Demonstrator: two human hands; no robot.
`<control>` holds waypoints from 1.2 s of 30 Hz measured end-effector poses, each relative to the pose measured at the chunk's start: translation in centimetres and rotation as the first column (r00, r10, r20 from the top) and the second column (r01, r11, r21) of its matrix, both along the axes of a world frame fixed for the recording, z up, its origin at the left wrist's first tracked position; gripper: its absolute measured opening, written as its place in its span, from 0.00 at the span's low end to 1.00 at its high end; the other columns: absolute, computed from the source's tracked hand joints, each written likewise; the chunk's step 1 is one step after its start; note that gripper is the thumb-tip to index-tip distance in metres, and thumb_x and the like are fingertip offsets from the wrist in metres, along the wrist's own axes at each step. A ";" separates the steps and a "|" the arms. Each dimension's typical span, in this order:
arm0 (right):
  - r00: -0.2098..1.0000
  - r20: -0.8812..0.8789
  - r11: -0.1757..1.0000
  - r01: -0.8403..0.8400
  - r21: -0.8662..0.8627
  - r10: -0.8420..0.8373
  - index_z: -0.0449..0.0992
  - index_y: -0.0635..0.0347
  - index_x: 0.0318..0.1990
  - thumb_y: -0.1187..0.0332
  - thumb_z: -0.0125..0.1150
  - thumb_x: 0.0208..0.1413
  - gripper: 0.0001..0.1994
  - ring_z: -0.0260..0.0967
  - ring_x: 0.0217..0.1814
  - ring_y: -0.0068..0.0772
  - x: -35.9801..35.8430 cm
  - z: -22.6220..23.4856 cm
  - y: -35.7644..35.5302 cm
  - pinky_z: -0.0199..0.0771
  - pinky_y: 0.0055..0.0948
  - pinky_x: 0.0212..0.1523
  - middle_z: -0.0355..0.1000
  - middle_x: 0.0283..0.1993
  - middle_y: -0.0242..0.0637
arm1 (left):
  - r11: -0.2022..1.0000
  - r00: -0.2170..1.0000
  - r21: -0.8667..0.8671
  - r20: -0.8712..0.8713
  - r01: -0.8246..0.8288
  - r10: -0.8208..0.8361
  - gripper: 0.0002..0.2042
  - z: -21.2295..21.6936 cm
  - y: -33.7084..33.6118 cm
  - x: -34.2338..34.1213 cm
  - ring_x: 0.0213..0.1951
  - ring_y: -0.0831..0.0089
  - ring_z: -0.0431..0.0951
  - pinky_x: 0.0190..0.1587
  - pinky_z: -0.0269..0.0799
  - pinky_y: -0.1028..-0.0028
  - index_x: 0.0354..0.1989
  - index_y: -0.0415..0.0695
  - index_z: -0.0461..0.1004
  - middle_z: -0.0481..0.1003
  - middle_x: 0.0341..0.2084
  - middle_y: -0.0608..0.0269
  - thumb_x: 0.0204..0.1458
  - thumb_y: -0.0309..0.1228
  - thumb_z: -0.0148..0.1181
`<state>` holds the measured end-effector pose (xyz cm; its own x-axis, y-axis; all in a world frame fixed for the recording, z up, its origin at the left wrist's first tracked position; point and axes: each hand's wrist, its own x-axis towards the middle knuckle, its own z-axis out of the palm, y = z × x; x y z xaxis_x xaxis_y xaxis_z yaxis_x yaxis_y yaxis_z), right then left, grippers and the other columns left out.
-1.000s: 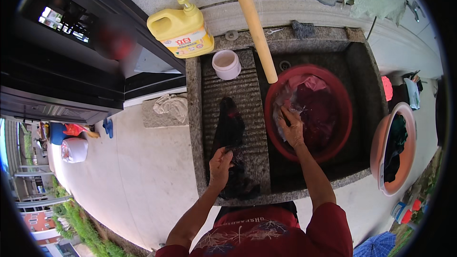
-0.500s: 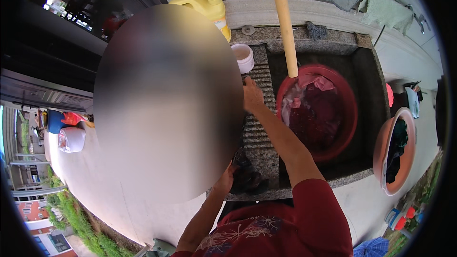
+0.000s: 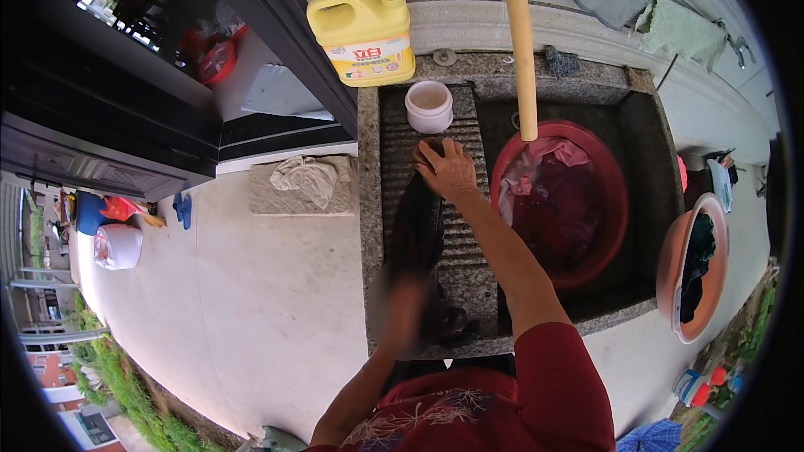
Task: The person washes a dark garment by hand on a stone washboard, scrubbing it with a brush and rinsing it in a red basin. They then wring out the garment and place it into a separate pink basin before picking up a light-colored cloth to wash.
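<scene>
Ribbed stone washboard (image 3: 465, 268) bears one dark cloth (image 3: 416, 218); the right hand (image 3: 446, 169), fingers partly spread, rests on its upper end. Blur hides how open the left hand (image 3: 404, 310) is, near its lower part. One red basin (image 3: 617, 209), one peach basin (image 3: 672, 264) and one yellow jug (image 3: 364, 42) stand around.

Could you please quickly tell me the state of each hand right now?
Left hand: blurred, at the dark cloth; open or closed cannot be told.
Right hand: on the cloth's far end; grip cannot be told.
</scene>
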<state>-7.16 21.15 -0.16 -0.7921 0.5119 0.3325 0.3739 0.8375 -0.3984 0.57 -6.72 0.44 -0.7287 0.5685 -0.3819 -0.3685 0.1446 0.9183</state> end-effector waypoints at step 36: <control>0.992 -0.024 0.992 -0.123 -0.008 0.123 0.70 0.41 0.55 0.57 0.63 0.48 0.23 0.64 0.42 0.43 2.1 0.0 -1.7 0.70 0.42 0.34 0.61 0.41 0.41 | 0.983 0.836 -0.160 0.525 -0.091 0.162 0.10 0.4 3.6 -1.5 0.36 0.75 0.74 0.38 0.72 0.71 0.45 0.42 0.69 0.72 0.32 0.65 0.60 0.32 0.49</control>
<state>-5.04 19.47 -0.19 -0.8414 0.4142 0.3472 0.2588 0.8727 -0.4140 -0.98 -3.10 0.88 -0.4538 0.4078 -0.7923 -0.8184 0.1611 0.5516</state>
